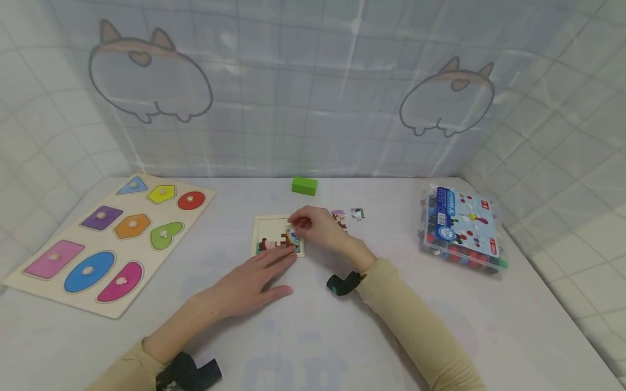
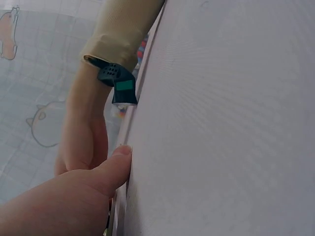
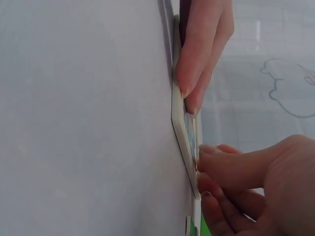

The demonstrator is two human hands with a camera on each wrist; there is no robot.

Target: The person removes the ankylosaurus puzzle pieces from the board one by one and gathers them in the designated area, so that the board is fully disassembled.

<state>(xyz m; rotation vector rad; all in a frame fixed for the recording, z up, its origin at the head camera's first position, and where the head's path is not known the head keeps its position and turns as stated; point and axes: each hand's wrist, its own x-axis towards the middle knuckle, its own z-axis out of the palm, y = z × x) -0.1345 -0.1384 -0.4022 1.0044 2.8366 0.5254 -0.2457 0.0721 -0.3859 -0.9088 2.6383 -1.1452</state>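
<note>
A small wooden jigsaw tray (image 1: 264,221) lies on the table, with several picture pieces (image 1: 270,244) fitted along its near part. My left hand (image 1: 246,282) rests flat with its extended fingers on the tray's near edge and the pieces there. Over the tray's right side, my right hand (image 1: 320,231) has its fingers and thumb curled at a colourful puzzle piece (image 1: 292,237), seemingly pinching it; the fingertips hide part of it. In the right wrist view, the thumb and fingers (image 3: 211,160) meet close to the tray's rim (image 3: 179,125).
Loose puzzle pieces (image 1: 357,214) lie right of the tray. A green block (image 1: 305,186) stands behind it. On the left is a shape board (image 1: 110,239) with knobbed pieces; on the right, a clear box (image 1: 462,228) of coloured balls. A curtain (image 1: 303,98) hangs behind.
</note>
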